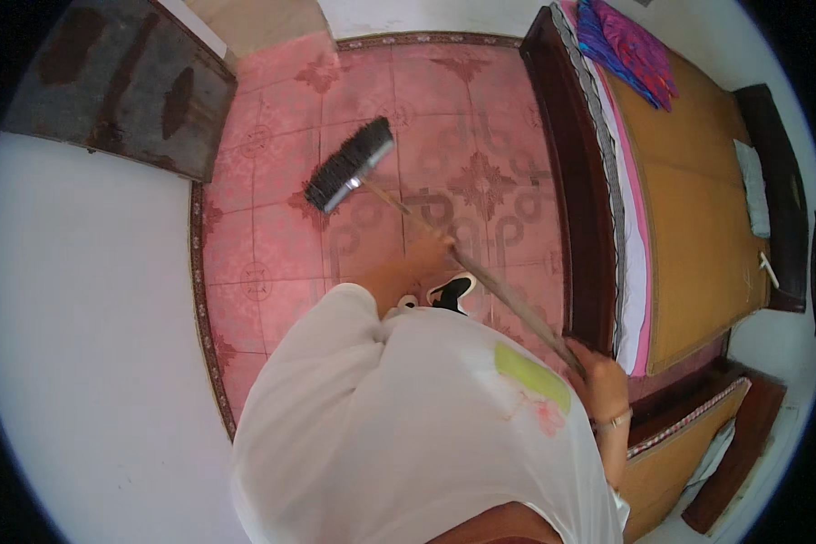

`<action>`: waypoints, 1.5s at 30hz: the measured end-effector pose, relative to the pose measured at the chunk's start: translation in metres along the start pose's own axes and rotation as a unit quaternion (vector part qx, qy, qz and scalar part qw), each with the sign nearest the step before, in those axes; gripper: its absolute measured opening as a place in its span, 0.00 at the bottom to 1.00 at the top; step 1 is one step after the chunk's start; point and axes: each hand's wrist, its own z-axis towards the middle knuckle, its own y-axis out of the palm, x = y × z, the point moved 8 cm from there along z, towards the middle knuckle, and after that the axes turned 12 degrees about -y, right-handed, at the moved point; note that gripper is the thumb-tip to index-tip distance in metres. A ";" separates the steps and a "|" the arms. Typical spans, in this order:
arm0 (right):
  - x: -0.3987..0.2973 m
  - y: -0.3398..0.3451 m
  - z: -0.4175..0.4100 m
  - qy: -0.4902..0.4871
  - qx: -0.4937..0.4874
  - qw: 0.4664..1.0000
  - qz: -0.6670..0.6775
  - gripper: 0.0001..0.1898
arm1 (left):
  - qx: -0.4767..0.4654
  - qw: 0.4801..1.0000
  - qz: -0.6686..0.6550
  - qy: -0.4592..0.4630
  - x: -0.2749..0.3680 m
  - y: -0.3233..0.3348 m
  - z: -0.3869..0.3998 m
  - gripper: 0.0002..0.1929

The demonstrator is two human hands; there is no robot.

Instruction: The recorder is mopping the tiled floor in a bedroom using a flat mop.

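A broom with dark bristles (349,163) lies slantwise on the pink patterned floor tiles (285,251), its head ahead and slightly left of my feet. Its wooden handle (510,299) runs back towards my right side. My left hand (436,248) grips the handle about midway, with the arm reaching across in front of my body. Near the handle's rear end, my right hand (593,377) is closed around it, beside my hip; a band (614,421) circles that wrist. Both hands are somewhat blurred. Below my left hand shows a black and white shoe (453,294).
To the right stands a bed with a dark wooden side board (574,204), a tan mat (700,217) and a folded purple-blue cloth (629,47). Another bed (680,455) is behind it. A stained dark door (129,81) stands at upper left, beside a white wall (88,292).
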 end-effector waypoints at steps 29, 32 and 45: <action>0.103 -0.033 0.234 0.017 -0.058 0.995 0.082 0.18 | -0.149 0.986 0.037 0.067 -0.048 -0.102 0.186 0.14; 0.065 -0.051 0.327 -0.028 -0.096 0.995 0.024 0.20 | -0.139 0.989 0.019 -0.038 -0.132 -0.118 0.223 0.14; 0.013 -0.091 0.466 -0.092 -0.078 0.993 0.011 0.19 | 0.019 0.996 0.008 -0.091 -0.229 -0.198 0.281 0.10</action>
